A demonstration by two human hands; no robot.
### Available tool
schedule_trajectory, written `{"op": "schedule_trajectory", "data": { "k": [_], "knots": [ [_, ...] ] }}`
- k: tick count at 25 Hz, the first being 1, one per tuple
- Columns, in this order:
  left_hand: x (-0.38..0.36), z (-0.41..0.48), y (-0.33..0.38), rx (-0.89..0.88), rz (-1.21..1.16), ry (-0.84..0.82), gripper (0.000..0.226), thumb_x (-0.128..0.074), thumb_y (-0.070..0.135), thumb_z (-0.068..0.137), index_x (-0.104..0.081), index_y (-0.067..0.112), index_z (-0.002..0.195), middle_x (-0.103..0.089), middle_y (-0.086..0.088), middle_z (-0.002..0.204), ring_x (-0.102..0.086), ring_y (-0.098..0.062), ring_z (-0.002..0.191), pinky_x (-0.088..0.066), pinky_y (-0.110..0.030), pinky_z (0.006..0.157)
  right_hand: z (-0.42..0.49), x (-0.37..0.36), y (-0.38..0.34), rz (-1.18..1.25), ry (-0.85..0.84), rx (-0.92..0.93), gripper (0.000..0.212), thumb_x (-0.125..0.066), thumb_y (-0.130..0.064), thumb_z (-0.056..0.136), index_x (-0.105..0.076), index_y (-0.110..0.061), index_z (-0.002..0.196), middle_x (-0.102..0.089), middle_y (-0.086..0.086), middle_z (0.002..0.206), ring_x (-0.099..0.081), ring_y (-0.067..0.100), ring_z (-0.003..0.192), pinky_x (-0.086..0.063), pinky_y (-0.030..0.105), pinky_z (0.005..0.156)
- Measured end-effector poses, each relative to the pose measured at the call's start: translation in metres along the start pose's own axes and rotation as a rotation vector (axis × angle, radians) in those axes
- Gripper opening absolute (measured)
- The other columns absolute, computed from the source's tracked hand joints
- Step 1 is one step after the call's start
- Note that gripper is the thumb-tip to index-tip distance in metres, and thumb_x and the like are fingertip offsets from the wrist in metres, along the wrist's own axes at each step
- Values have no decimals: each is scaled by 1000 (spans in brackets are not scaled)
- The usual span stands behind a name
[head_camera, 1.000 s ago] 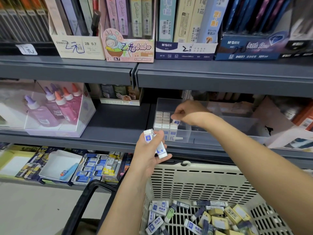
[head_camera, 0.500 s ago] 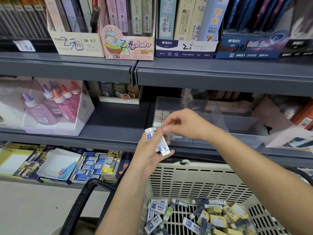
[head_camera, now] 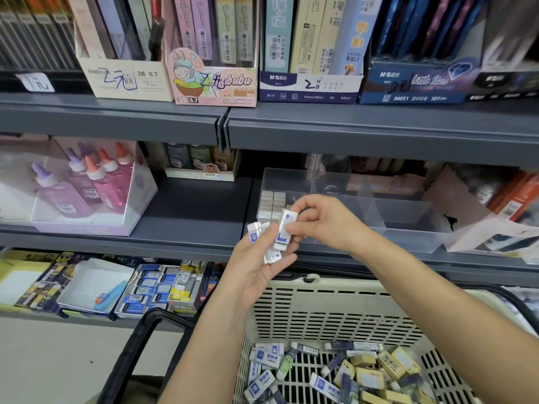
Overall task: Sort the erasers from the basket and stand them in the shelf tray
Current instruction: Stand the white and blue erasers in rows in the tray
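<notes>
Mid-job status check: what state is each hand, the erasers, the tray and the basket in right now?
left hand: palm up, grips the spare erasers
right hand: pinches the top eraser
top eraser: upright above the left palm, outside the tray
shelf tray: partly filled, standing erasers at its left end
basket: holds loose erasers, lying jumbled
glue bottles: upright, capped

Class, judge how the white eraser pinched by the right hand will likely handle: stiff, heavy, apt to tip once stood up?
The eraser is probably light: the right hand holds it with a fingertip pinch. It looks stiff: a straight block, unbent. Stood on its narrow end in the clear tray, it may tip unless set against the standing row.
</notes>
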State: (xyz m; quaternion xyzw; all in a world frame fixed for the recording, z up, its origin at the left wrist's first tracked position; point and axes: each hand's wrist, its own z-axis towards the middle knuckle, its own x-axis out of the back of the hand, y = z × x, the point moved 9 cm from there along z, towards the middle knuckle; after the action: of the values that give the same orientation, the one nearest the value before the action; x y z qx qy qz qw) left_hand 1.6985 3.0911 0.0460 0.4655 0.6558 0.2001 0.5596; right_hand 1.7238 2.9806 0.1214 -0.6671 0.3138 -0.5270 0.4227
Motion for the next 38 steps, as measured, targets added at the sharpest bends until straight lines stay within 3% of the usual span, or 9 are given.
{"op": "schedule_trajectory", "data": {
  "k": [6,10,14,18,23,27,31,35,38],
  "knots": [
    [-7,-1,5,-90,14,-17,34,-68,20,77,-62,8,108,-71,-6,89,-69,-13,82,-54,-22,66,-4,1,0,32,50,-12,16,-70,-17,81,-61,-13,94,-70,3,69,-64,5,56,-40,7,46],
    [4,0,10,-136,-153,49,17,-64,7,82,-62,8,98,-73,-8,87,-70,-18,85,-55,-21,67,-7,11,-1,173,119,4,10,-68,-4,80,-64,-12,84,-68,5,73,-66,8,63,-54,19,62],
    [10,0,13,-162,-135,98,20,-65,-3,80,-61,8,96,-72,-1,78,-70,-13,76,-55,-21,64,-14,9,7,-17,109,-35,13,-73,-9,75,-66,-20,74,-70,17,86,-59,18,70,-53,36,77],
    [9,-2,14,-204,-29,125,23,-65,-7,80,-61,11,95,-63,-2,87,-69,-9,75,-55,-21,65,-10,12,2,-137,72,-10,17,-72,-8,75,-63,-21,79,-66,-2,73,-58,6,63,-52,29,73],
    [1,-4,16,-222,35,31,20,-67,0,79,-62,9,96,-70,-7,87,-70,-20,86,-55,-25,73,-7,-6,-6,-303,-151,26,34,-70,-15,76,-63,-36,101,-71,-3,84,-64,10,74,-52,31,79],
    [-2,-6,19,-234,-24,17,13,-66,7,81,-61,12,92,-73,-6,88,-70,-20,87,-55,-23,70,-4,5,-22,-349,-94,114,15,-72,-14,77,-72,-26,86,-70,-5,74,-62,3,67,-52,23,73],
    [3,-6,18,-230,-42,54,11,-63,8,84,-61,11,95,-73,-4,81,-71,-20,85,-55,-22,69,18,43,-18,-142,84,-5,24,-69,-4,77,-59,-26,75,-62,-8,66,-57,0,54,-47,11,51],
    [4,-5,15,-205,-1,75,12,-63,5,86,-61,11,96,-72,-2,78,-71,-18,83,-55,-22,68,44,70,-11,-423,281,-66,17,-61,-17,82,-52,-30,76,-66,-9,81,-60,11,80,-46,21,70],
    [6,-3,13,-180,20,78,14,-65,7,85,-62,11,98,-73,-2,80,-71,-19,83,-55,-23,68,54,58,0,-418,242,-67,11,-59,-23,84,-54,-33,83,-68,-7,91,-62,14,90,-44,24,74]
  ]
}}
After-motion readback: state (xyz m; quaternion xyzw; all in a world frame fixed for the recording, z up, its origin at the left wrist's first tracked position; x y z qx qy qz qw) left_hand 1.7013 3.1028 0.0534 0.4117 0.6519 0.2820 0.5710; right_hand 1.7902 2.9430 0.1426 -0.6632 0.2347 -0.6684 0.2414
